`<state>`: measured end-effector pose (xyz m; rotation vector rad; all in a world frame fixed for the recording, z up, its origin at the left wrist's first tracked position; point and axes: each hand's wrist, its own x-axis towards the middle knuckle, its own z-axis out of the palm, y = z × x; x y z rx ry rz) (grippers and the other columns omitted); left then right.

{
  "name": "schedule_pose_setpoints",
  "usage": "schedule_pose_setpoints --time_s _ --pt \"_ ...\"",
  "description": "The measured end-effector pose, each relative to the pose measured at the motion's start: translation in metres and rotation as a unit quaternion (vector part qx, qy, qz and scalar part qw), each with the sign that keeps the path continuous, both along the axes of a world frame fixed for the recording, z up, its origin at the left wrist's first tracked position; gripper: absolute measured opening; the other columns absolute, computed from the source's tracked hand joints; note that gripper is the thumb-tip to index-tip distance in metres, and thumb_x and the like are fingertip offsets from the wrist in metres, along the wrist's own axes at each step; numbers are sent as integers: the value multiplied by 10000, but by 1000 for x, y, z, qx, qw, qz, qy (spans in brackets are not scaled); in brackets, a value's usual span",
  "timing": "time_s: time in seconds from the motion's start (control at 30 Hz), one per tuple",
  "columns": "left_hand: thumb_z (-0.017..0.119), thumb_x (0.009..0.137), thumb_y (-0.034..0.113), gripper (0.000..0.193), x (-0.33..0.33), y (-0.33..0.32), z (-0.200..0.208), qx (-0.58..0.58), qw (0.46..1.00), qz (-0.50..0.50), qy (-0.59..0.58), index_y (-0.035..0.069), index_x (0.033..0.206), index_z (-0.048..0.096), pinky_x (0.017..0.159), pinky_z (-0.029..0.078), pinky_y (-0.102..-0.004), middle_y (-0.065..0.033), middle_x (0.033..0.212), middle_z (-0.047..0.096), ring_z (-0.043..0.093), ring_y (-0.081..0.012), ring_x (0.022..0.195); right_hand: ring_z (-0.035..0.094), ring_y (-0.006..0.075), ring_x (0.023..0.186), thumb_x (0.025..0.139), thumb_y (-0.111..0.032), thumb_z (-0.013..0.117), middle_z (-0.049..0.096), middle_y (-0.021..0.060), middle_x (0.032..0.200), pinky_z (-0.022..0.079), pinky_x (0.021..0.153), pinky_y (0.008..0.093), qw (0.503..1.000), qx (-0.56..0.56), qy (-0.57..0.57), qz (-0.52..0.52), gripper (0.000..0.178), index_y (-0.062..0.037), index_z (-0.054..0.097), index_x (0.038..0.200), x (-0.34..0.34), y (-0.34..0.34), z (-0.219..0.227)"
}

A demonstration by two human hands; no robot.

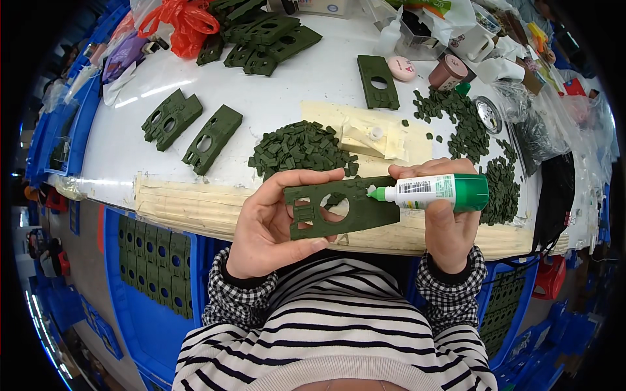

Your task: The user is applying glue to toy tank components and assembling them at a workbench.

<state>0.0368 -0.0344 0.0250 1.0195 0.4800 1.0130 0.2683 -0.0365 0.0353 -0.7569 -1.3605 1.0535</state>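
Note:
My left hand (267, 225) grips a dark green plastic model hull plate (365, 218) by its left end, thumb below and fingers above. The plate has a large round hole and smaller square cut-outs. In my right hand (450, 225) is a glue bottle (424, 191) with a white body and green base, lying nearly level. Its green nozzle tip points left and meets, or hovers just over, the plate's upper right part; which one I cannot tell. Behind the plate lies a heap of small dark green plastic pieces (300, 146).
More hull plates lie at left (213, 140), at the back (274, 39) and at the back right (378, 81). Loose pieces (469, 130) spread along the right. A taped block (372, 138) sits mid-table. Below the padded table edge (189, 207), a blue crate (153, 326) holds rows of plates.

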Motion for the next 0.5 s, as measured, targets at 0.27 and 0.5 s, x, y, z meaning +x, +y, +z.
schedule_pose_setpoints --time_s 0.27,0.5 --pt "631 736 -84 600 -1 0 -2 0 1000 -1 3 -57 1262 343 861 514 -322 -223 1341 383 551 -205 1073 616 292 976 854 -281 629 625 197 956 505 835 376 1000 -15 20 -4 402 41 460 1026 -2 1 -2" --pt "674 729 51 666 11 -3 -3 -61 997 42 0 -23 1288 319 714 573 -293 -249 1296 416 601 -175 901 627 304 929 881 -369 567 618 182 928 500 826 421 992 -44 116 -28 421 7 454 1032 -2 -1 -2"
